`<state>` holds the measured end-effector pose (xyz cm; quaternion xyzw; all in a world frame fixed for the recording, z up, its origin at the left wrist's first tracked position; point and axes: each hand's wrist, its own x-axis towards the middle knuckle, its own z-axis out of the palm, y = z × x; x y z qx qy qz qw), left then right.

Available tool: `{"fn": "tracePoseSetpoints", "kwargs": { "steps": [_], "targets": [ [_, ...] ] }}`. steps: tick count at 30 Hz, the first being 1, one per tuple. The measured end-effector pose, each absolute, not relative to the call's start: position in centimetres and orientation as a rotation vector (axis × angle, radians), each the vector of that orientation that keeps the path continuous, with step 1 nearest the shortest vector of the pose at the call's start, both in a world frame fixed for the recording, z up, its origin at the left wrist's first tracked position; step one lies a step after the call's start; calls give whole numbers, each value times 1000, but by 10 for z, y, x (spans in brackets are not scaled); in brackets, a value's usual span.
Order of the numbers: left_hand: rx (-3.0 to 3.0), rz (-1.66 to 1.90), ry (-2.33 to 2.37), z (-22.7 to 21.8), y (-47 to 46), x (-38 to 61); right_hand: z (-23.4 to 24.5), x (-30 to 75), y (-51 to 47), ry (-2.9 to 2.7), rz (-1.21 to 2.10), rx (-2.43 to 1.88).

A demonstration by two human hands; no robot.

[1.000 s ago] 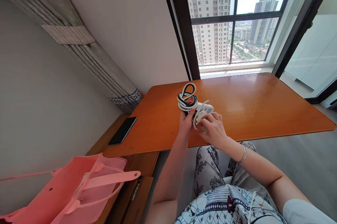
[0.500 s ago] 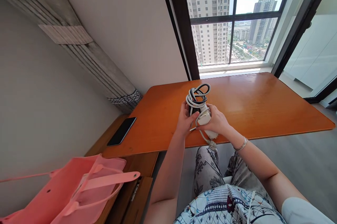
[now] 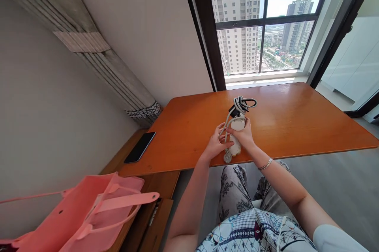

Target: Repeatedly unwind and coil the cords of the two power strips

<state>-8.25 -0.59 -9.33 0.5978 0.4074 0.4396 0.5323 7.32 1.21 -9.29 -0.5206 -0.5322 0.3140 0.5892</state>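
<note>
In the head view, a white power strip (image 3: 236, 148) is held upright near the front edge of the orange-brown table. My right hand (image 3: 245, 134) is closed around its upper part. My left hand (image 3: 217, 143) is at its left side, fingers curled round the strip's pale cord (image 3: 227, 121) and thumb reaching to the strip. The cord's plug (image 3: 227, 156) hangs below that hand. Beyond the strip's far end sits a bundle of looped grey and black cable (image 3: 243, 104), with a black block (image 3: 234, 110), maybe an adapter, beside it.
The table (image 3: 189, 125) reaches to the window. A dark phone or tablet (image 3: 140, 147) lies at its left edge. Below left, an open pink bag (image 3: 77, 208) with straps rests by a wooden bench or drawer (image 3: 158, 212). A gathered curtain (image 3: 118, 74) hangs at the left.
The power strip has turned straighter, and the looped cable has swung to the right. My left hand has moved lower and right onto the cord; the plug now hangs farther left.
</note>
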Motion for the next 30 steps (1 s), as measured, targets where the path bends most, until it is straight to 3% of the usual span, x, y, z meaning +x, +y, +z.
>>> {"fn": "tracePoseSetpoints", "kwargs": {
  "steps": [8, 14, 23, 30],
  "targets": [
    [1434, 1057, 926, -86, -4, -69, -78, 59, 11, -1034, 821, -1240],
    [1299, 1050, 932, -85, 3, -87, -82, 72, 11, -1135, 1104, -959],
    [923, 1055, 1392, -70, 50, -173, -125, 112, -4, -1370, 1168, -1132],
    [912, 948, 1644, -48, 68, -252, -137, 123, -16, -1579, 1023, -1118]
  ]
}}
